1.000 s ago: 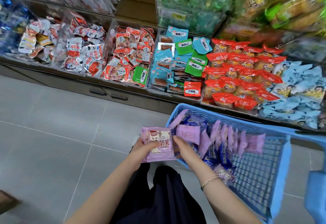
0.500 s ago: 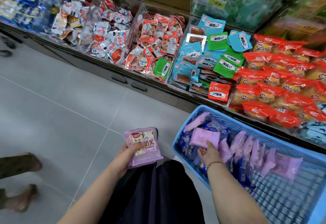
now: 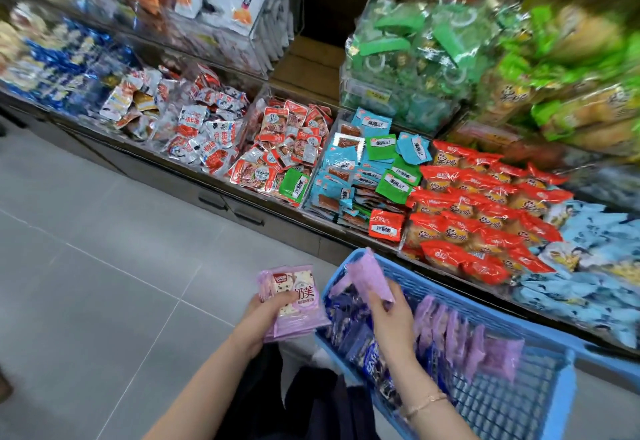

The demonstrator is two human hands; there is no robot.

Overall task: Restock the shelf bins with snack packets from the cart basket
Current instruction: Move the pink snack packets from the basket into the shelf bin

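Grey floor tiles (image 3: 104, 266) run before a low row of clear shelf bins (image 3: 257, 110) heaped with red, teal and green sachets printed in Chinese, too small to read. The left hand (image 3: 263, 315) grips a stack of purple packets (image 3: 298, 301); the top one bears big white characters and a red logo. The right hand (image 3: 391, 315) pinches one purple packet (image 3: 369, 277) above the blue cart basket (image 3: 561, 391), where more purple and dark blue packets stand.

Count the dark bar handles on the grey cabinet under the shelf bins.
2: left dark bar handle and right dark bar handle, both on the grey cabinet front below the red-and-white snack packets. More may hide behind the blue plastic basket.
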